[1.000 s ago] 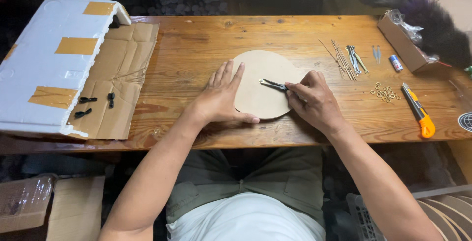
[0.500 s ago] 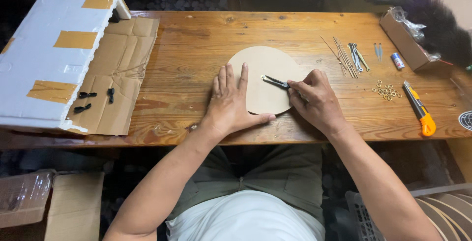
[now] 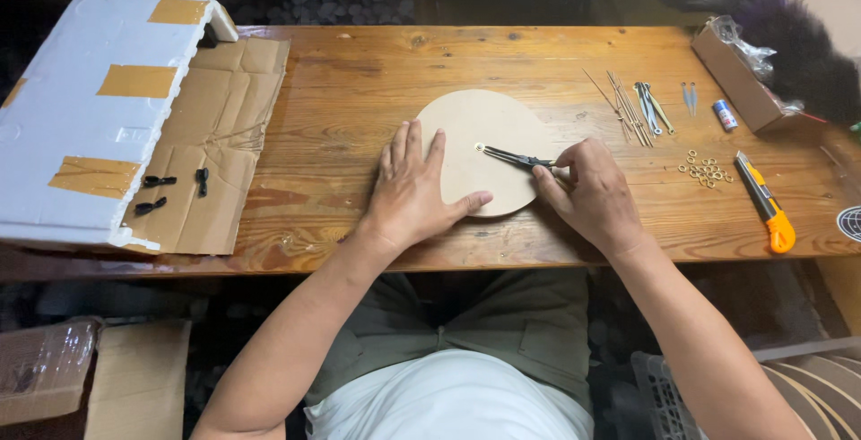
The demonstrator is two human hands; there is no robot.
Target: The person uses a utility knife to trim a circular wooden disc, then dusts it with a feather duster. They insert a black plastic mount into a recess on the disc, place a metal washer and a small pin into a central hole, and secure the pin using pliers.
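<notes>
There, a round disc [image 3: 489, 139] was lain mid-table and pressed flat by the left hand [image 3: 411, 191], fingers spread wide. Dark pliers [image 3: 516, 158] were gripped in the right hand [image 3: 592, 193], fingers curled shut, tips set on a small ring [image 3: 479, 147] upon the disc.

Soft, even light falls on my long brown wooden table [image 3: 377, 72]; everything beyond its far edge is dim, shadows stay faint, focus sharp, corners slightly bent.
</notes>
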